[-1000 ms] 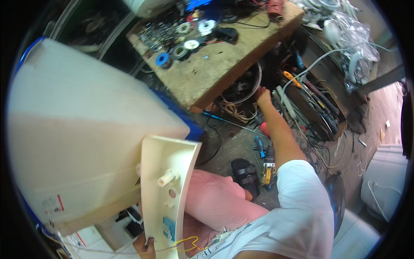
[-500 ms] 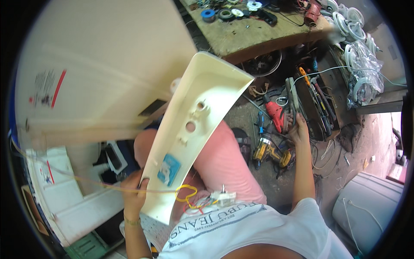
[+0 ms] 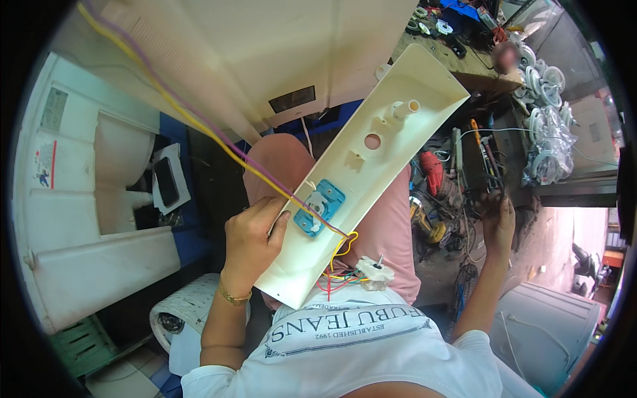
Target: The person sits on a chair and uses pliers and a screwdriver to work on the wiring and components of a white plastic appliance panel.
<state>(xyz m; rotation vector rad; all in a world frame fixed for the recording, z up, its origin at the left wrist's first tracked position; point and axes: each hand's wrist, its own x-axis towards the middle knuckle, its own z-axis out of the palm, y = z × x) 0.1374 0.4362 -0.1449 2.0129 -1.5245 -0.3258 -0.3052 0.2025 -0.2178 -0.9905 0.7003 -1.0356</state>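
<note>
One cream panel (image 3: 361, 182) lies aslant over the person's lap, and one left hand (image 3: 255, 232) is clamped on its lower left edge; one right hand (image 3: 499, 222) is well apart from it, out to the panel's right by one tool tray (image 3: 476, 159), fingers curled, though whether they grip anything I cannot tell; inside the panel we count one blue part (image 3: 320, 207), one tubular post (image 3: 406, 109) and one round hole (image 3: 372, 141); two long wires (image 3: 222, 138), one yellow, one purple, cross over it from the upper left; below its lower right edge sits one white component (image 3: 375, 272) with a metal shaft and several coloured leads; two power tools to the panel's right, one red drill (image 3: 431, 174) and one yellow-and-black drill (image 3: 424, 222); now the print: two labels on the white casing (image 3: 119, 265) left of the panel, one grey label (image 3: 53, 109), one red-edged label (image 3: 45, 164), both too small to read; below the panel, large dark capitals and smaller lines run across the white shirt (image 3: 345, 325).
</note>
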